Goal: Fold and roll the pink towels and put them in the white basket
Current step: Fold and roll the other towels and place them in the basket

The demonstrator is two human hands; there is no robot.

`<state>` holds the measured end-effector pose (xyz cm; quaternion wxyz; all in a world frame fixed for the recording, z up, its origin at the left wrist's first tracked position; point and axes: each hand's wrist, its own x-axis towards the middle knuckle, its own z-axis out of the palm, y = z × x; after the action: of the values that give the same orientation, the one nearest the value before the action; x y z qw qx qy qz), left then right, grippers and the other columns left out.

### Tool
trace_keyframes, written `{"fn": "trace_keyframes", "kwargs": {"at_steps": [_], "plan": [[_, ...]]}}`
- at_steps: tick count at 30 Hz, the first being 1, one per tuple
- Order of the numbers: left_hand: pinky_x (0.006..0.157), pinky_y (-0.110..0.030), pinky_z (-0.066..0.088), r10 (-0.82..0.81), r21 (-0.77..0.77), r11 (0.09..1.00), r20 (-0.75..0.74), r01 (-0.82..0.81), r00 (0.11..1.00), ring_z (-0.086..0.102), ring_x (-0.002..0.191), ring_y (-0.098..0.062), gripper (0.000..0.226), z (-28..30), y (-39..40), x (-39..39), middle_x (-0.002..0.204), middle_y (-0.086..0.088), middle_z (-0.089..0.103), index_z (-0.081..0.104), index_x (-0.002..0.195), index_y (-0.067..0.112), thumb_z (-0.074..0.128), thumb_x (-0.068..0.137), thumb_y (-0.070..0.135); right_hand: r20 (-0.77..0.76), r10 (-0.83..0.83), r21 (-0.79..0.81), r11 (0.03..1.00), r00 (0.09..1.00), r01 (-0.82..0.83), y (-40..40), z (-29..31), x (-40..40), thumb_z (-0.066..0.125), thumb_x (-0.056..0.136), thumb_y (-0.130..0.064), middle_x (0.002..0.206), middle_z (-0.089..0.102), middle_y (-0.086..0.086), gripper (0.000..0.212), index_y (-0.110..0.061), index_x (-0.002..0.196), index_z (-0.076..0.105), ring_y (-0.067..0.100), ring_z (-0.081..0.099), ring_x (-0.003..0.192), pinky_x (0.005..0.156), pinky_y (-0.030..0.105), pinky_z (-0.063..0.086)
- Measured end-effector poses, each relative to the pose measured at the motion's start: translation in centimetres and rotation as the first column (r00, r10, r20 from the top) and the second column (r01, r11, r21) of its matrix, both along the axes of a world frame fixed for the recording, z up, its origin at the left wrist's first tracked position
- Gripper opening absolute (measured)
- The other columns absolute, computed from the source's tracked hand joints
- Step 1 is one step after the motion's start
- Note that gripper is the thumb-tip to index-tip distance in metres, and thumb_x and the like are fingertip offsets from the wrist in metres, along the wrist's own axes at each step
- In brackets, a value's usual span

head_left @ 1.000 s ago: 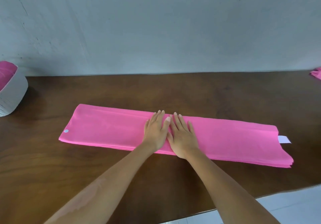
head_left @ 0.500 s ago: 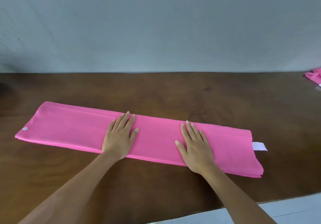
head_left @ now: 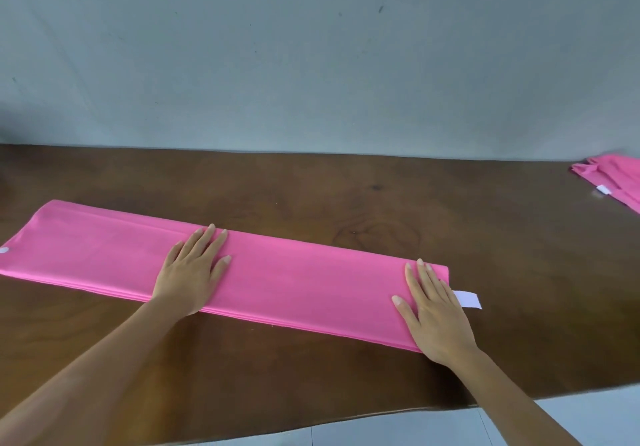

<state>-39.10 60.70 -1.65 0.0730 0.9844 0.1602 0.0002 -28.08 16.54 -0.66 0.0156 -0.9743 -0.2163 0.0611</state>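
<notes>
A pink towel [head_left: 294,279] lies folded into a long flat strip across the brown wooden table [head_left: 346,196]. My left hand [head_left: 192,269] rests flat on the strip, left of its middle, fingers straight. At the strip's right end my right hand [head_left: 433,310] presses flat with straight fingers, just beside a white label [head_left: 467,298] that sticks out from the end. The white basket is out of view.
More pink towels [head_left: 613,179] lie at the table's far right, with a small white tag. A grey wall rises behind the table. The table's near edge runs along the bottom, with pale floor below it.
Both hands started side by side at the strip's middle. My right hand slid out to the right end and my left slid a little left. The view swung right and the basket left the frame.
</notes>
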Motion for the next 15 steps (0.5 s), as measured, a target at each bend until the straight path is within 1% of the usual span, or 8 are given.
{"fn": "trace_keyframes", "kwargs": {"at_steps": [2, 4, 7, 10, 13, 15], "plan": [[0.127, -0.04, 0.003, 0.041, 0.024, 0.999, -0.048, -0.04, 0.998, -0.003, 0.157, -0.015, 0.069, 0.4, -0.6, -0.1, 0.17, 0.006, -0.003, -0.001, 0.162, 0.033, 0.002, 0.1, 0.062, 0.005, -0.005, -0.01, 1.0, 1.0, 0.005, -0.3, -0.2, 0.0, -0.028, 0.077, -0.081, 0.167, -0.024, -0.001, 0.093, -0.029, 0.155, -0.028, 0.015, -0.02, 0.154, 0.122, 0.031, -0.009], [0.127, -0.042, 0.005, 0.083, 0.018, 0.996, -0.063, -0.082, 0.995, -0.003, 0.157, -0.017, 0.069, 0.9, -1.7, -0.4, 0.171, 0.002, -0.002, 0.002, 0.163, 0.03, 0.009, 0.101, 0.06, 0.032, -0.022, -0.03, 0.999, 0.999, 0.023, -0.5, -0.5, 0.0, -0.031, 0.075, -0.08, 0.168, -0.022, 0.001, 0.092, -0.03, 0.153, -0.03, 0.019, -0.019, 0.154, 0.124, 0.035, -0.007], [0.127, -0.043, 0.005, 0.119, -0.015, 0.993, -0.048, -0.12, 0.992, 0.0, 0.157, -0.019, 0.073, 1.3, -3.7, -1.8, 0.171, -0.001, 0.002, 0.007, 0.163, 0.027, 0.013, 0.1, 0.063, 0.054, -0.049, -0.056, 0.997, 0.997, 0.052, -0.3, -0.6, -0.7, -0.027, 0.081, -0.077, 0.169, -0.017, 0.005, 0.089, -0.031, 0.156, -0.026, 0.03, -0.018, 0.155, 0.125, 0.042, -0.006], [0.127, -0.045, 0.005, 0.126, -0.059, 0.99, 0.023, -0.125, 0.992, 0.002, 0.157, -0.022, 0.074, 1.3, -6.7, -3.9, 0.17, -0.004, 0.007, 0.014, 0.163, 0.026, 0.012, 0.099, 0.066, 0.045, -0.069, -0.062, 0.995, 0.997, 0.072, -0.5, -0.3, -1.6, -0.023, 0.082, -0.075, 0.169, -0.015, 0.008, 0.09, -0.029, 0.16, -0.019, 0.037, -0.018, 0.154, 0.125, 0.048, -0.005], [0.126, -0.046, 0.006, 0.135, -0.076, 0.989, 0.073, -0.13, 0.988, 0.004, 0.157, -0.023, 0.084, 0.9, -10.2, -6.5, 0.17, -0.005, 0.01, 0.019, 0.162, 0.027, 0.003, 0.094, 0.072, 0.039, -0.075, -0.051, 0.996, 0.996, 0.077, -0.7, -0.1, -2.4, -0.024, 0.082, -0.074, 0.17, -0.013, 0.009, 0.092, -0.027, 0.161, -0.014, 0.039, -0.016, 0.154, 0.126, 0.05, -0.003], [0.125, -0.046, 0.007, 0.158, -0.093, 0.984, 0.093, -0.149, 0.983, 0.005, 0.157, -0.024, 0.086, 0.4, -12.7, -8.2, 0.169, -0.005, 0.013, 0.023, 0.161, 0.027, 0.004, 0.092, 0.073, 0.034, -0.082, -0.035, 0.996, 0.996, 0.084, -0.8, -0.1, -2.8, -0.024, 0.081, -0.074, 0.17, -0.011, 0.01, 0.094, -0.026, 0.161, -0.012, 0.041, -0.015, 0.154, 0.127, 0.051, 0.0]]}}
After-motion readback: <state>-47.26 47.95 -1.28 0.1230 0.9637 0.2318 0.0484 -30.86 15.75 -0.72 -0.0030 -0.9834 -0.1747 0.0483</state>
